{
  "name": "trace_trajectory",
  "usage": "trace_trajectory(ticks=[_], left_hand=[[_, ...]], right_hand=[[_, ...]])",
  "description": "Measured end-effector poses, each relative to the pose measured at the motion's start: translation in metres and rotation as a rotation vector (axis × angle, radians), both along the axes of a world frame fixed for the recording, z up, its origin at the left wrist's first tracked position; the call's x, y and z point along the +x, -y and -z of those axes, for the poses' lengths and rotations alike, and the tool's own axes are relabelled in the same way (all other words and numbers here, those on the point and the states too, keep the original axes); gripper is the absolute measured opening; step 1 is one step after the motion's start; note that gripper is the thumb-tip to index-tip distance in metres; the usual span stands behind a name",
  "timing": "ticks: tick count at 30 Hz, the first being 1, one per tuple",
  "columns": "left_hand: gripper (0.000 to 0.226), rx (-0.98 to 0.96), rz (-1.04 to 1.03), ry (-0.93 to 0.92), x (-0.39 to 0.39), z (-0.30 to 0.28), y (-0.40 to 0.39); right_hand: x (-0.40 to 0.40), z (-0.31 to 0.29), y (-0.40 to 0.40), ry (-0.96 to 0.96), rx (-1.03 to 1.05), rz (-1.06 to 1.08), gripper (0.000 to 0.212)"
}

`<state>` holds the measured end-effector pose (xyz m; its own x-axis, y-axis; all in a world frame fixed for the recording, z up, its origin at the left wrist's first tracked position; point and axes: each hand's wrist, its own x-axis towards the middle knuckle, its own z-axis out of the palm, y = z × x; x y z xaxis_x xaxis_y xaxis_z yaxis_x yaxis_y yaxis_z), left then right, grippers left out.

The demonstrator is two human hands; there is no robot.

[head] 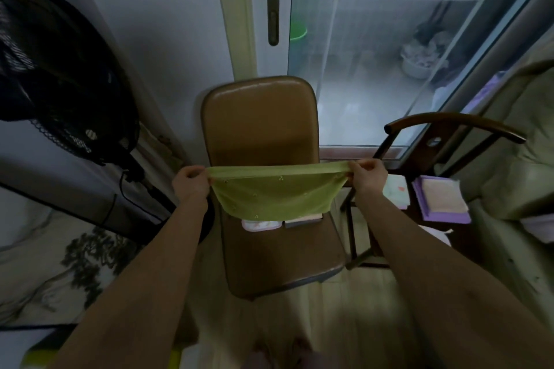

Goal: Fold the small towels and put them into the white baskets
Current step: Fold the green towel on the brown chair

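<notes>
Mid-task, we reckon: couple folded small towels [261, 224] already on brown padded chair [260, 117] seat, near middle; more folded stack [440, 201] on dark wooden chair [455, 126] at right. White baskets not in sight. Thin green towel [272, 192] stretched in air over brown seat. Left hand [189, 181] pinches left top corner, right hand [367, 175] pinches right one, fingers curled tight.

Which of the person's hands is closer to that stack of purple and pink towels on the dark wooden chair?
Right. The right hand grips the green towel just left of the stack; the left hand holds the towel's far end.
</notes>
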<state>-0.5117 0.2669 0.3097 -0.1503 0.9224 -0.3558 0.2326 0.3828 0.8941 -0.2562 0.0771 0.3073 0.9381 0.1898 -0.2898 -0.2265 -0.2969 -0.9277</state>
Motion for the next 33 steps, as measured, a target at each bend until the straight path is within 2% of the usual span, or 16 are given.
trace_trajectory(ticks=[3, 5, 7, 9, 12, 14, 17, 20, 22, 23, 27, 30, 33], left_hand=[[0.013, 0.064, 0.090, 0.073, 0.000, 0.002, 0.003], [0.014, 0.147, 0.234, 0.072, -0.006, 0.001, 0.007], [0.024, 0.229, 0.419, -0.006, -0.014, 0.000, 0.010], [0.034, 0.235, 0.563, -0.114, -0.018, -0.002, 0.011], [0.025, 0.345, 0.696, -0.312, -0.018, -0.003, 0.011], [0.018, 0.397, 0.717, -0.380, -0.021, -0.003, 0.008], [0.021, 0.400, 0.766, -0.455, -0.028, -0.004, -0.004], [0.033, 0.348, 0.826, -0.511, -0.033, -0.004, -0.015], [0.037, 0.326, 0.789, -0.452, -0.030, -0.003, -0.016], [0.031, 0.294, 0.723, -0.383, -0.028, -0.002, -0.015], [0.017, 0.110, 0.403, -0.017, -0.019, 0.007, -0.012], [0.017, 0.117, 0.312, 0.007, -0.025, 0.012, -0.018], [0.011, 0.130, 0.308, -0.028, -0.034, 0.018, -0.024]], right_hand=[[0.002, -0.001, 0.000, -0.020, 0.113, -0.018, 0.019], [0.005, -0.001, 0.003, -0.009, 0.142, -0.128, 0.017], [0.011, -0.002, 0.007, 0.026, 0.119, -0.291, 0.020], [0.015, -0.002, 0.008, 0.081, 0.001, -0.439, 0.033], [0.016, -0.002, 0.009, 0.263, -0.243, -0.527, 0.036], [0.017, -0.005, 0.010, 0.343, -0.314, -0.544, 0.030], [0.022, -0.011, 0.013, 0.342, -0.290, -0.618, 0.005], [0.025, -0.015, 0.015, 0.205, -0.154, -0.600, 0.017], [0.022, -0.017, 0.014, 0.062, -0.014, -0.546, 0.015], [0.020, -0.017, 0.013, 0.015, 0.037, -0.522, 0.019], [0.015, -0.017, 0.008, -0.077, 0.175, -0.462, 0.022], [0.015, -0.021, 0.008, -0.129, 0.251, -0.475, 0.010], [0.017, -0.022, 0.011, -0.174, 0.240, -0.537, 0.015]])
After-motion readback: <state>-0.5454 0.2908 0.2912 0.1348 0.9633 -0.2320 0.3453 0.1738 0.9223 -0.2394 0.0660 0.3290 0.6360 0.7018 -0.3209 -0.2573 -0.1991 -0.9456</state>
